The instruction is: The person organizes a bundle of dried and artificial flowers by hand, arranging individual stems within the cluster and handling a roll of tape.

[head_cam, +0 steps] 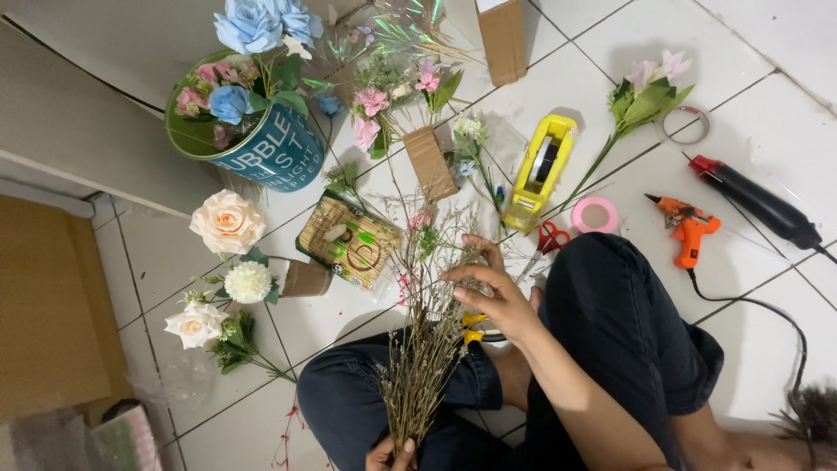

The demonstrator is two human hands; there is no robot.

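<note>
My left hand [390, 453] grips the bottom stems of a bunch of dried brown twigs [427, 340] at the lower edge of the view. My right hand [490, 292] reaches in from the right and closes its fingers around the upper sprigs of the same bunch. The bunch stands over my crossed legs in dark trousers [610, 314]. Yellow-handled cutters [475, 328] lie just under my right hand.
On the white tiled floor lie red scissors [549, 237], a yellow tape dispenser [540, 170], a pink tape roll [595, 214], an orange glue gun [689, 231] and a black corded tool [758, 202]. A teal tin of artificial flowers [270, 144], loose roses [227, 222] and a packet of sticks [349, 242] sit left.
</note>
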